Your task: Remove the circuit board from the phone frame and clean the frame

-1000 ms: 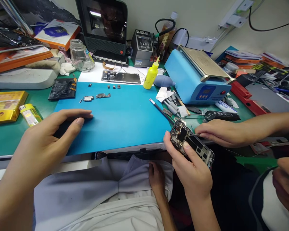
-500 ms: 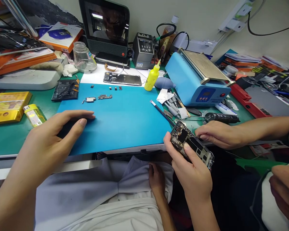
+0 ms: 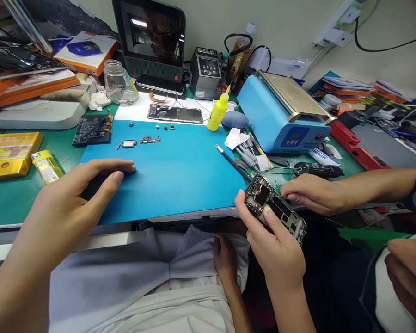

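Blue mat (image 3: 180, 175) lies centre on the bench. Behind it, a monitor (image 3: 149, 34) with a jar (image 3: 119, 83) to its left. Battery (image 3: 92, 129) at the mat's back-left corner; small parts (image 3: 138, 141) on the mat's back edge. Yellow bottle (image 3: 217, 111) just beyond the back-right corner, heating machine (image 3: 280, 113) to its right. Left hand (image 3: 72, 199) rests on the mat's front-left (over a dark object, mostly hidden). Off the front-right corner, another person's hand holds a circuit board (image 3: 273, 208).
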Tool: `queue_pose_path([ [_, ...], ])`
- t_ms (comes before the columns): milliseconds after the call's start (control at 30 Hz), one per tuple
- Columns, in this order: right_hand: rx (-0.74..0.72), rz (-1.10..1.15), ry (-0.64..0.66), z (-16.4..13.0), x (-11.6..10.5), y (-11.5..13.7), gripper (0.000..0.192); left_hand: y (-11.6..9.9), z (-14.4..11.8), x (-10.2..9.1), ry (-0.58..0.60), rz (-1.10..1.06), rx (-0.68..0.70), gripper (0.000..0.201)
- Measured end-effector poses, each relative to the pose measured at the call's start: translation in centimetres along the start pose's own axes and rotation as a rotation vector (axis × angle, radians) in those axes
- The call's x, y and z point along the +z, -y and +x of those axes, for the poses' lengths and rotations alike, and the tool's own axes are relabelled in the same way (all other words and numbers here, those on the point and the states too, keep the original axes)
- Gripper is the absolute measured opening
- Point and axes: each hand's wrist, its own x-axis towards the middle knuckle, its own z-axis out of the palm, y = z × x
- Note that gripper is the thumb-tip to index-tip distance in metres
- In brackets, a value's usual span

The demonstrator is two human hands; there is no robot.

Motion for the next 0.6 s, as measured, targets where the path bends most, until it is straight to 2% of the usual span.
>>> queue_pose_path([
  [167,-0.062,-0.114,-0.065,-0.1,0.6,-0.4,0.078,0.1,0.0,-0.1,-0.002,-0.006,0.013,0.053],
  [367,-0.148,-0.292,-0.167,-0.1,1.5,-0.8,0.055,-0.2,0.0,-0.3,0.032,0.002,-0.013,0.051],
  [433,-0.171,-0.341,-0.170,0.0,1.6,-0.8,0.047,-0.4,0.0,-0.3,0.034,-0.001,-0.013,0.051],
  [600,-0.165,-0.448,-0.129,0.0,1.8,-0.9,0.046,-0.5,-0.1,-0.1,0.056,0.008,0.035,0.051],
])
